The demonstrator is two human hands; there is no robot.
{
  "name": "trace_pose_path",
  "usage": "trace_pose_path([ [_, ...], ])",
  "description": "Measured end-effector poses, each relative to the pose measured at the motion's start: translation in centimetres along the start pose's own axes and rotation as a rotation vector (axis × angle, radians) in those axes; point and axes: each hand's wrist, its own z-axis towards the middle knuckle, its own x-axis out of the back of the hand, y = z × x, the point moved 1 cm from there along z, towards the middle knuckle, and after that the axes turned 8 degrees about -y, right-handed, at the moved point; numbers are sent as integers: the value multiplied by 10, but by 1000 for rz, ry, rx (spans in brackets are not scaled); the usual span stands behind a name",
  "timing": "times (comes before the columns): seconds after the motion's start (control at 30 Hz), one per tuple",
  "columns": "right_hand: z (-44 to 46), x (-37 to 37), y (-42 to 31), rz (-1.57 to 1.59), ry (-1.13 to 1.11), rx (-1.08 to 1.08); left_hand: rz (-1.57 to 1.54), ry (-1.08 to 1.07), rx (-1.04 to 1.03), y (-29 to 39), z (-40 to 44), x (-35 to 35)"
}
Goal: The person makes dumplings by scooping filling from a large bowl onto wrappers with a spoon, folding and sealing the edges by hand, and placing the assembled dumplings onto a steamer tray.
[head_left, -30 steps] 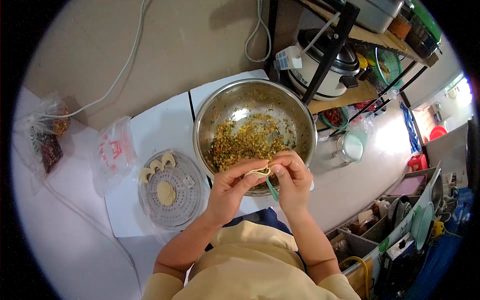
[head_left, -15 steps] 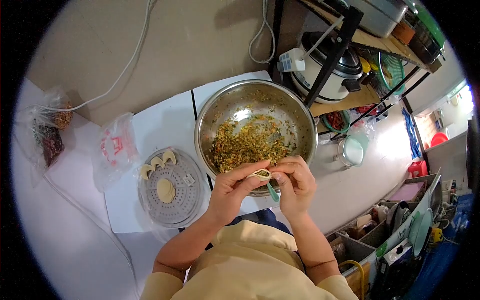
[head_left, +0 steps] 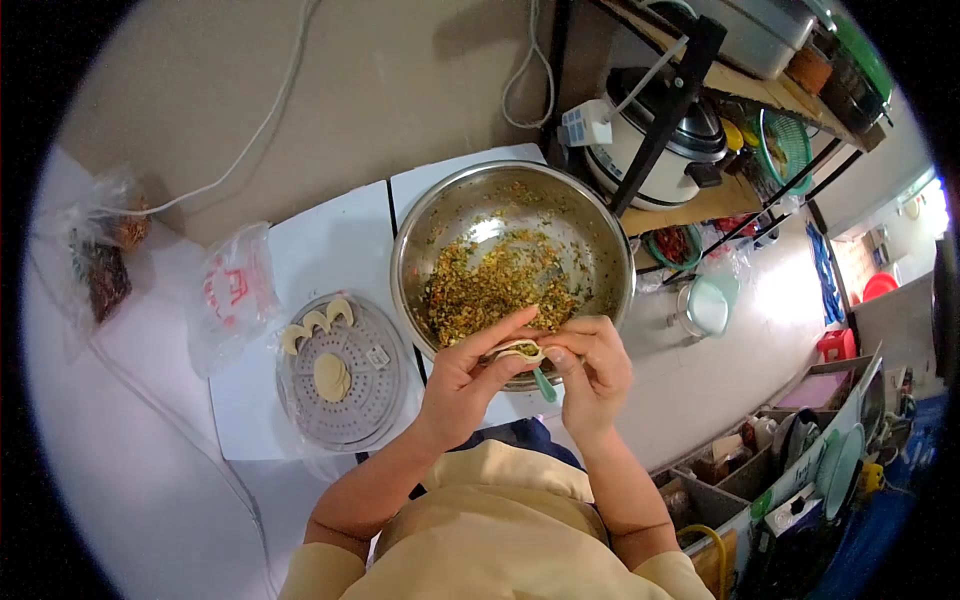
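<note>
Between my two hands is a half-folded dumpling (head_left: 519,350), its pale wrapper gaping at the middle with filling showing inside. My left hand (head_left: 465,378) pinches its left end, and my right hand (head_left: 590,372) grips the right end with thumb and fingers. Both hands are over the near rim of a large steel bowl (head_left: 410,235) holding chopped filling (head_left: 490,285). A green handle (head_left: 544,386) pokes out below the dumpling. To the left, a grey perforated tray (head_left: 340,425) carries several finished dumplings (head_left: 318,322) and a small stack of round wrappers (head_left: 331,377).
Beside the tray lies a clear plastic bag (head_left: 235,290) with red print on the white table (head_left: 330,235). A rice cooker (head_left: 660,150) stands on a shelf rack at right. Further right are a green-white bucket (head_left: 703,308) and grey bins (head_left: 715,500).
The fingers of my left hand have lifted slightly while both hands keep hold of the dumpling. The camera view has shifted a little; the bowl and tray stay put.
</note>
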Motion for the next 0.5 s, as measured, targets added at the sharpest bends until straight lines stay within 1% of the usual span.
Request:
trace_pose_path([
  [0.07,1,2,-3,23,-10,-9,41,0,-4,1,0,2],
  [0.13,4,4,-7,-47,-72,34,68,-12,-13,3,0,4],
  [0.17,4,5,-5,-48,-72,32,95,-27,-20,3,-1,4],
  [0.23,4,6,-1,-150,-52,140,96,-38,-2,5,0,0],
  [0.33,5,4,-1,-143,-17,159,125,-55,15,6,0,0],
  [0.37,5,4,-3,-144,-19,163,152,-65,14,6,1,0],
  [0.43,4,5,-6,-162,-28,73,101,-52,16,5,1,0],
  [0.5,6,6,-8,-187,-63,87,49,-39,22,5,2,1],
])
